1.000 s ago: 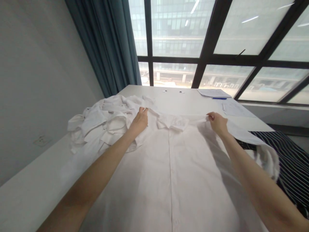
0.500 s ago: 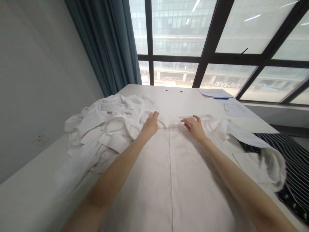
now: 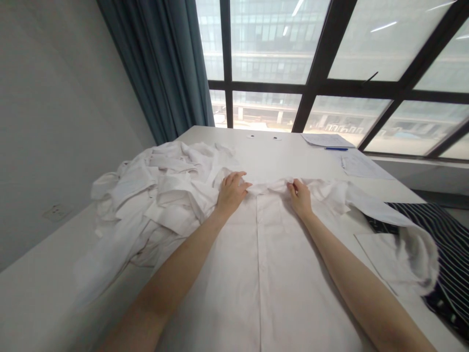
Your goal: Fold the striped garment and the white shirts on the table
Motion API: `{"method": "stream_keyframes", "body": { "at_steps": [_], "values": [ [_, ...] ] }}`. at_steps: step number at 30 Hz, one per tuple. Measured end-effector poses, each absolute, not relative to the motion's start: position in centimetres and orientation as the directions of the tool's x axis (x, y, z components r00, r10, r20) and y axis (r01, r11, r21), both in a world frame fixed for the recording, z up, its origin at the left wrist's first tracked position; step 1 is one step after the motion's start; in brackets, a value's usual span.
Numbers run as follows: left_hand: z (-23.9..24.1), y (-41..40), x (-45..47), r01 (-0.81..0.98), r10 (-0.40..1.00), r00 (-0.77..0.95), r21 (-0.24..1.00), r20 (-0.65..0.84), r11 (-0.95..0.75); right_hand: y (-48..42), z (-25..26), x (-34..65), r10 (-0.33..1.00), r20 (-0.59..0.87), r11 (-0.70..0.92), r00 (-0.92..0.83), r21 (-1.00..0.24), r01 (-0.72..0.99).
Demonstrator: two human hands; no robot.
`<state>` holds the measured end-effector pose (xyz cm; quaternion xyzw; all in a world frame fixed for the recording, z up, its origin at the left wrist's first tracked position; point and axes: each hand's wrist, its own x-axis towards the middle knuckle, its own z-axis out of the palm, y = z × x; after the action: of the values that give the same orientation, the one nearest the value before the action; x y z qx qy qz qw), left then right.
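A white button-front shirt [image 3: 238, 264] lies spread out in front of me, its placket running down the middle. At its far edge my left hand [image 3: 232, 191] rests on the cloth left of the placket, fingers apart. My right hand [image 3: 300, 196] pinches the shirt's far edge on the other side, thumb and fingers closed. One sleeve [image 3: 384, 215] stretches to the right and curls over. Beside my left hand is a rumpled heap of white garments [image 3: 164, 181]; where the shirt's left part meets that heap is hard to tell.
The white table [image 3: 271, 159] carries papers [image 3: 326, 140] and a blue pen [image 3: 336, 149] at the back right. Black striped fabric [image 3: 447, 244] lies at the right edge. Behind are a blue curtain [image 3: 164, 63] and a large window [image 3: 269, 44]; a wall [image 3: 54, 122] stands left.
My right hand has gone from loose, spread fingers to a pinch on the shirt's far edge, slightly further right. My left hand has turned, its fingers now pointing more to the right.
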<state>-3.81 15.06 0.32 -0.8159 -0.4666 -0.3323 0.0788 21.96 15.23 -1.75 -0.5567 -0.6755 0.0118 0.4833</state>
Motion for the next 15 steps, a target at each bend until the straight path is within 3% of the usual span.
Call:
{"method": "stream_keyframes", "body": {
  "at_steps": [5,15],
  "values": [
    [-0.7,15.8,-3.5,0.702,0.734,0.292,0.383,0.614,-0.600,15.0,-1.5,21.6,0.753,0.648,0.374,0.113,-0.564,0.736],
    [-1.3,16.1,-3.2,0.695,0.775,0.156,0.490,0.612,-0.527,14.7,-1.7,21.2,0.725,0.681,0.389,0.099,-0.524,0.758]
  ]
}}
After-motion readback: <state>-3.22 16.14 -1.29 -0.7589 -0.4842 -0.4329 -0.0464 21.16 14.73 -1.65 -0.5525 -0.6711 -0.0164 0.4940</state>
